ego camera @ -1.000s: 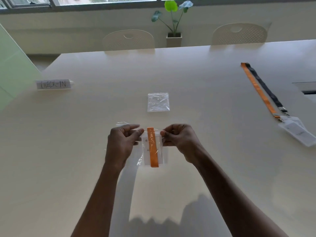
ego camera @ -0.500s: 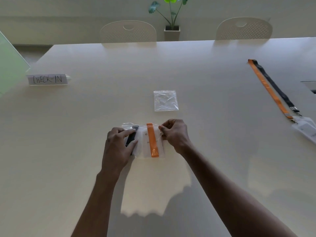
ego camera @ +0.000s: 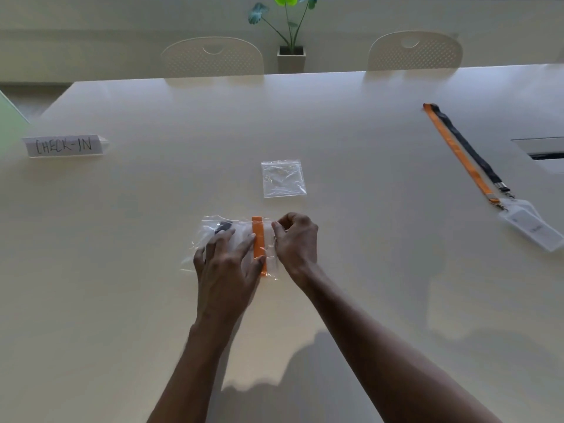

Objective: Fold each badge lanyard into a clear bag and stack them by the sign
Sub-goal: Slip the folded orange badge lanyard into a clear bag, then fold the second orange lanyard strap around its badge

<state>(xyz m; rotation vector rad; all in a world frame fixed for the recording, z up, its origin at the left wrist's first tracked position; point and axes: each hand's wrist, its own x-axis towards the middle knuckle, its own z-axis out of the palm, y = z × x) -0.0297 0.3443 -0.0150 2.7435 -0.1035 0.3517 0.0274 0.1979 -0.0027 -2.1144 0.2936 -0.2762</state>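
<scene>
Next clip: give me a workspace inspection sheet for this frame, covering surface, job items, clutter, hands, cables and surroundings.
Surface: pale cream table, glossy, with a recessed panel at the right edge.
Job's things: clear plastic bag holding a folded orange lanyard under the hands; empty clear plastic bag just beyond it; orange-and-black lanyards with clear badge holders laid out unfolded at far right; white CHECK-IN tent sign at far left, nothing stacked beside it.
Clutter: nothing seen.
Hands: left hand spread flat on the filled bag; right hand pinching its right edge.
Cables: nothing seen.
Surroundings: two cream perforated chairs, potted green plant, green panel at left.
</scene>
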